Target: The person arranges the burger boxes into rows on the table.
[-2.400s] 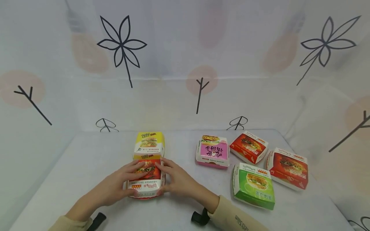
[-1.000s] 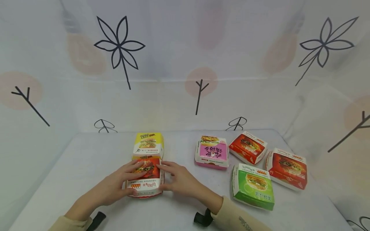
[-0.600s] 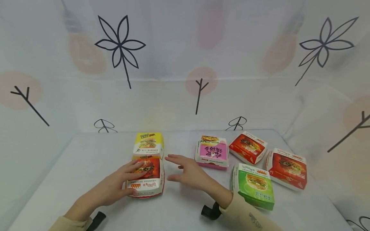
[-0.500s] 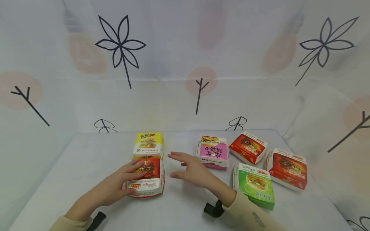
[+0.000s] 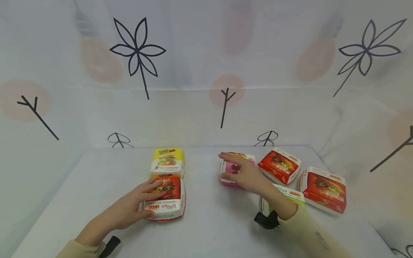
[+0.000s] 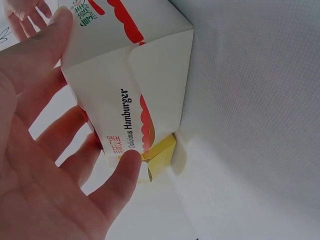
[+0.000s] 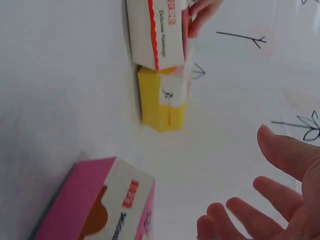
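My left hand (image 5: 129,208) rests on the left part of a red-and-white hamburger box (image 5: 171,204), fingers laid over its top and thumb at the near corner. In the left wrist view its white side (image 6: 115,90) reads "Delicious Hamburger". Directly behind it stands a yellow hamburger box (image 5: 167,163). My right hand (image 5: 250,175) hovers over a pink hamburger box (image 5: 231,167), fingers extended and spread, partly covering its top. In the right wrist view the fingers are apart from the pink box (image 7: 85,200) and hold nothing.
Two red hamburger boxes, one nearer the back (image 5: 280,165) and one at the far right (image 5: 324,190), lie on the white-covered table (image 5: 200,229). Under my right forearm a green hamburger box (image 5: 292,193) is partly hidden. A patterned cloth (image 5: 187,114) hangs behind.
My right hand has let go of the near red-and-white box's right side and moved right, over the pink box. My left hand has stayed on the red-and-white box.
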Demonstrator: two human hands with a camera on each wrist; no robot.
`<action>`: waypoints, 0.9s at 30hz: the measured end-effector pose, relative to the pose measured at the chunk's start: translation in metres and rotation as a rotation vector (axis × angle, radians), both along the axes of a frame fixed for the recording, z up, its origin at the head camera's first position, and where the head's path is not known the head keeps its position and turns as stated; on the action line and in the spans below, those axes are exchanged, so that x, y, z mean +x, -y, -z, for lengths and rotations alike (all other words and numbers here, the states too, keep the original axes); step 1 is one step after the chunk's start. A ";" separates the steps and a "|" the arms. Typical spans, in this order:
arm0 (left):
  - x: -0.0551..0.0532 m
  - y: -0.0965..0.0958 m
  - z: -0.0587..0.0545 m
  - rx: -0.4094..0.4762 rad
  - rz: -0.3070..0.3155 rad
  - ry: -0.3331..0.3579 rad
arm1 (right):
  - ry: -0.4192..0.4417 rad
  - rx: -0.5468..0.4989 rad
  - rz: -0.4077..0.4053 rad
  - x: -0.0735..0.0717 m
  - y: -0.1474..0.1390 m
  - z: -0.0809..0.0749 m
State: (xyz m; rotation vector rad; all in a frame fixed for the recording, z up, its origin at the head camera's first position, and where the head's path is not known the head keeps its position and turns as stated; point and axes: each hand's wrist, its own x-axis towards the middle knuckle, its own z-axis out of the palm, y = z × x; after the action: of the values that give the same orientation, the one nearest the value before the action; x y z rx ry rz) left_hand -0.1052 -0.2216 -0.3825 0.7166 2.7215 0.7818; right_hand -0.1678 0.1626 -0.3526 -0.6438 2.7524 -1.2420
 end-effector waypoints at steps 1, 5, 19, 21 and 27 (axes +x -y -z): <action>0.000 0.000 0.000 -0.002 0.000 -0.001 | -0.006 0.007 0.012 -0.002 -0.006 -0.002; 0.000 -0.001 -0.001 -0.008 -0.013 0.007 | 0.000 0.016 0.061 -0.010 -0.030 -0.005; -0.001 -0.003 -0.003 -0.009 -0.018 0.024 | 0.086 0.152 0.120 -0.045 -0.075 -0.003; -0.001 -0.003 -0.004 -0.015 -0.020 0.024 | 0.089 0.179 0.103 -0.050 -0.079 0.000; -0.002 -0.002 -0.006 -0.026 -0.017 0.024 | 0.142 0.227 0.077 -0.058 -0.085 0.006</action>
State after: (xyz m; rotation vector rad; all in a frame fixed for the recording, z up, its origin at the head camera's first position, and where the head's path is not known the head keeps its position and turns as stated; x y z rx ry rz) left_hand -0.1073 -0.2194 -0.3761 0.6750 2.7151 0.7524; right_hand -0.2259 0.2480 -0.3587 -0.4161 2.7646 -0.9270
